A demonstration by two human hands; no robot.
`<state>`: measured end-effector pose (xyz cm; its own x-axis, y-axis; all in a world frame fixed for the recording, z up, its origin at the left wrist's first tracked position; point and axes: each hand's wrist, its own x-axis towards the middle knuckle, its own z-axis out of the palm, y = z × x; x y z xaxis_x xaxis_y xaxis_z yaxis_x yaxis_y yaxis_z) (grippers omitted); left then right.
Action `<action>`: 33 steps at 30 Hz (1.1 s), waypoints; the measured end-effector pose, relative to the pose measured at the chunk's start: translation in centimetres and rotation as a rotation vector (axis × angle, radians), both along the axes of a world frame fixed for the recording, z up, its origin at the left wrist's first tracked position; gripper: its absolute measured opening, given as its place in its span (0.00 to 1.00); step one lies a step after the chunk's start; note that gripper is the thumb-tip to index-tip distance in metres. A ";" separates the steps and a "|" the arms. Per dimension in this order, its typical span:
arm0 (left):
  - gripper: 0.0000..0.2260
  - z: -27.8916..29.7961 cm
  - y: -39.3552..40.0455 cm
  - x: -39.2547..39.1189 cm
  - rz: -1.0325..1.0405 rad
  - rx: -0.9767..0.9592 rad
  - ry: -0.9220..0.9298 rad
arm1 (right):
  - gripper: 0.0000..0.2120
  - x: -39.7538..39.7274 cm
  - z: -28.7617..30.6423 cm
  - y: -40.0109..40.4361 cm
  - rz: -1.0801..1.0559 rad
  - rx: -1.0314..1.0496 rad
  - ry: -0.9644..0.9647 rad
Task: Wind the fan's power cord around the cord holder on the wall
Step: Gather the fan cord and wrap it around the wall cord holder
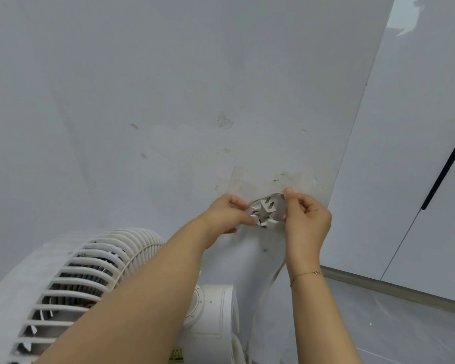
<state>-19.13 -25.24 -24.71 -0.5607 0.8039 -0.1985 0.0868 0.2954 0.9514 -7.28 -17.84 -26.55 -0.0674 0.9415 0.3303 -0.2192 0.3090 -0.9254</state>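
A round white cord holder (267, 212) sits low on the grey wall, with the fan's plug prongs sticking out of its middle. My left hand (226, 215) pinches the holder's left rim with thumb and fingers. On the right side my right hand (306, 219) pinches the white power cord (275, 277) at the holder's upper edge. The cord curves over the top of the holder and hangs down the wall behind my right wrist toward the fan's base. The white fan (71, 290) stands at the lower left, its grille facing up.
The fan's white motor housing and base (216, 311) stand just below the holder. A glossy white cabinet door (410, 153) with a black handle (444, 166) lies to the right. Patched, scuffed paint surrounds the holder. Grey floor (405, 324) shows at the lower right.
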 end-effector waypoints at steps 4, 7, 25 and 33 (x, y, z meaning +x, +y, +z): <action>0.16 -0.9 0.4 0.1 0.017 0.025 0.323 | 0.15 1.1 -0.4 0.4 -0.041 0.024 -0.017; 0.12 -1.0 0.6 -0.2 0.024 0.061 0.398 | 0.15 2.3 -1.0 0.9 -0.053 0.031 -0.040; 0.11 -0.7 0.7 -0.1 0.093 0.056 0.369 | 0.05 3.7 -8.9 -1.8 0.318 -0.570 0.098; 0.17 -1.0 0.1 -0.2 0.100 -0.120 0.447 | 0.10 1.3 -8.3 -3.0 0.466 -0.641 -0.079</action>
